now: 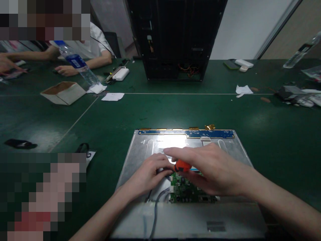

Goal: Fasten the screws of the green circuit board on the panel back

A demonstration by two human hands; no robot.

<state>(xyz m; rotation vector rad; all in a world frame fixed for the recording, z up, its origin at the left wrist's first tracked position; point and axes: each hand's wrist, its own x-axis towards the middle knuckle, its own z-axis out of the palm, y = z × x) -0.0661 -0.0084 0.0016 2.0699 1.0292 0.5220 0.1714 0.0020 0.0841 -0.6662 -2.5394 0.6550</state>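
A flat metal-backed display panel [130, 160] lies before me with a blue circuit strip [170, 133] along its far edge. On the panel sits a green circuit board [185, 189], partly covered by my hands. My right hand [210, 167] is closed round the orange-and-black handle of a screwdriver [182, 166]; its shaft and tip are hidden. Right beside that handle, at the board's upper left corner, my left hand [156, 170] has its fingers pinched together, and what they hold is hidden. A grey cable [155, 211] runs from the board's left side towards me.
A large black housing [175, 40] stands upright at the back. Farther left are a paper box [64, 93], a tilted water bottle [79, 65] and a co-worker's arms [97, 59]. Plastic bags [298, 95] and another bottle [302, 50] are at right. A black object [21, 144] lies left.
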